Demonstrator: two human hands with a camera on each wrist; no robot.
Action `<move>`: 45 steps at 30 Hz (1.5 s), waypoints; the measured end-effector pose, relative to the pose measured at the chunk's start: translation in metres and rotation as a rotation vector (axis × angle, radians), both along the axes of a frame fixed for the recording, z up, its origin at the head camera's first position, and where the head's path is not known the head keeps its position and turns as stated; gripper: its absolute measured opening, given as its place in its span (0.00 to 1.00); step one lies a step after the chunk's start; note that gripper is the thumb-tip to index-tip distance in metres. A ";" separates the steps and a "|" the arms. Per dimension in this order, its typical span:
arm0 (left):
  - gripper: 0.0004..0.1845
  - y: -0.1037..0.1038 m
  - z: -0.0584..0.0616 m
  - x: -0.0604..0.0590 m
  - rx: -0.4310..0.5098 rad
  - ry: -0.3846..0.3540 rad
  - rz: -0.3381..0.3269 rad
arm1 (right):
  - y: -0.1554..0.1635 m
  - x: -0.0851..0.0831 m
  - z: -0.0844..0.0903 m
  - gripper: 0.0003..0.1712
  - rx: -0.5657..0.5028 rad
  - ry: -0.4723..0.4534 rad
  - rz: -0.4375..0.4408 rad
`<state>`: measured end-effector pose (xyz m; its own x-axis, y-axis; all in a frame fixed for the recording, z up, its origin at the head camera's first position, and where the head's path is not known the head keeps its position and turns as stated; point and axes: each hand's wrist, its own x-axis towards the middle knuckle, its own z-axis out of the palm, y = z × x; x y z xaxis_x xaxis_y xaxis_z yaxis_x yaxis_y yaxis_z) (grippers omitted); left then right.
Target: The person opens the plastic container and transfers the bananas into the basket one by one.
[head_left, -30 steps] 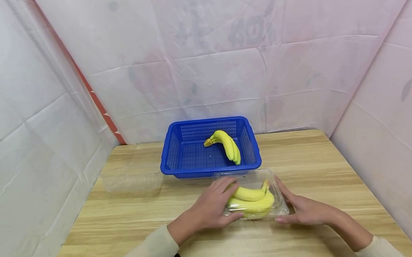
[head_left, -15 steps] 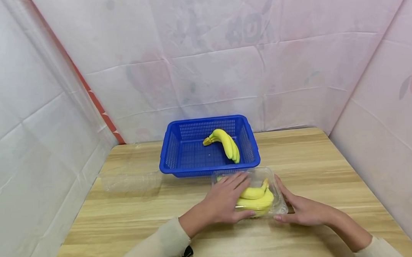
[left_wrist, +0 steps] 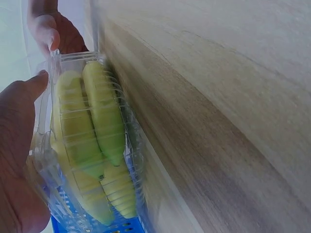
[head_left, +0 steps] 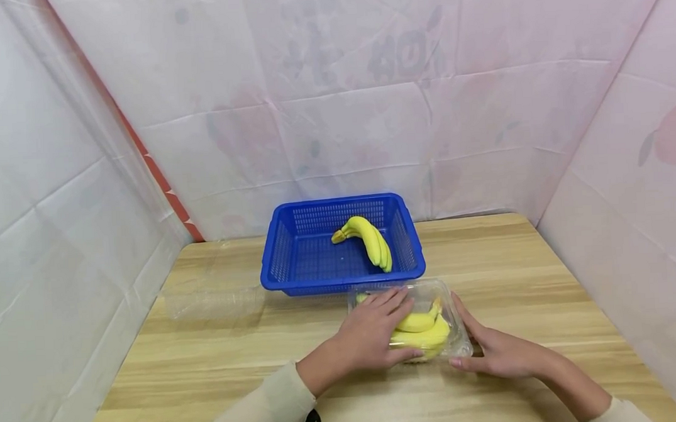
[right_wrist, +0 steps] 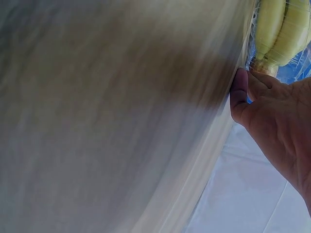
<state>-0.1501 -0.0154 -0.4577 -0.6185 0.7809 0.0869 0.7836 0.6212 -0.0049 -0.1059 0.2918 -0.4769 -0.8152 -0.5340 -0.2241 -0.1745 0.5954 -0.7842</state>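
Observation:
A clear plastic clamshell box [head_left: 460,346] lies on the table with a bunch of bananas [head_left: 425,339] inside. My left hand [head_left: 371,332] rests on the left part of its lid, fingers extended and the thumb along the front, hiding part of the fruit. At the box's right end is my right hand [head_left: 499,352], index finger along the side and thumb by the front corner. In the left wrist view the bananas [left_wrist: 73,121] show through the ribbed front wall. The right wrist view catches the thumb [right_wrist: 239,90] close against the box's end.
Directly behind the box stands a blue basket [head_left: 341,280] holding another banana bunch [head_left: 371,241]. A second clear container [head_left: 214,302] lies at the left on the wooden table [head_left: 209,380]. Pale printed sheets [head_left: 340,129] surround the table on the back and sides.
My left hand has shifted right from the box's left edge, further over the lid, and then stays there. The right hand keeps its place at the right end.

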 end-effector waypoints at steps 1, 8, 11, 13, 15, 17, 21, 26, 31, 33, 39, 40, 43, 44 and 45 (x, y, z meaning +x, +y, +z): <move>0.50 0.000 0.000 0.001 0.002 -0.001 -0.002 | 0.000 0.000 0.000 0.69 0.006 -0.001 -0.004; 0.46 0.001 -0.002 0.001 0.005 0.038 -0.010 | 0.000 0.000 -0.003 0.68 0.015 0.014 -0.016; 0.45 0.001 -0.003 0.000 0.006 0.053 -0.015 | 0.000 -0.001 -0.003 0.68 0.007 -0.001 -0.019; 0.44 0.001 -0.004 0.000 0.007 0.055 -0.019 | 0.001 0.000 -0.003 0.68 0.005 -0.008 -0.017; 0.44 0.001 -0.004 0.000 0.003 0.057 -0.021 | 0.001 0.000 -0.003 0.68 0.010 -0.017 -0.022; 0.43 0.002 -0.005 0.000 0.000 0.057 -0.020 | 0.001 0.000 -0.004 0.68 0.006 -0.011 -0.018; 0.42 0.002 -0.006 0.001 -0.001 0.053 -0.015 | 0.001 0.001 -0.003 0.67 -0.006 -0.007 -0.016; 0.40 0.003 -0.006 0.003 0.009 0.044 -0.013 | 0.001 0.002 -0.001 0.67 -0.024 -0.028 -0.020; 0.38 0.003 -0.007 0.004 0.016 0.057 -0.015 | -0.001 0.002 0.001 0.67 -0.033 -0.058 -0.020; 0.38 0.003 -0.006 0.004 0.019 0.055 -0.015 | -0.001 0.002 0.002 0.67 -0.033 -0.062 -0.019; 0.35 0.003 -0.002 0.004 0.025 0.030 -0.012 | -0.002 0.002 0.003 0.67 -0.030 -0.049 -0.024; 0.35 0.003 -0.002 0.004 0.022 0.028 -0.012 | -0.002 0.002 0.002 0.67 -0.031 -0.046 -0.025; 0.35 0.003 -0.002 0.004 0.019 0.029 -0.014 | -0.003 0.003 0.001 0.66 -0.039 -0.038 -0.020; 0.34 0.003 -0.002 0.004 0.021 0.027 -0.014 | -0.003 0.003 0.001 0.66 -0.042 -0.036 -0.019; 0.34 0.003 -0.001 0.004 0.023 0.025 -0.013 | -0.003 0.003 0.001 0.66 -0.044 -0.033 -0.018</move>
<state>-0.1458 -0.0120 -0.4591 -0.6055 0.7868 0.1197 0.7917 0.6109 -0.0103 -0.1030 0.2890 -0.4761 -0.8171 -0.5295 -0.2278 -0.1373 0.5627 -0.8152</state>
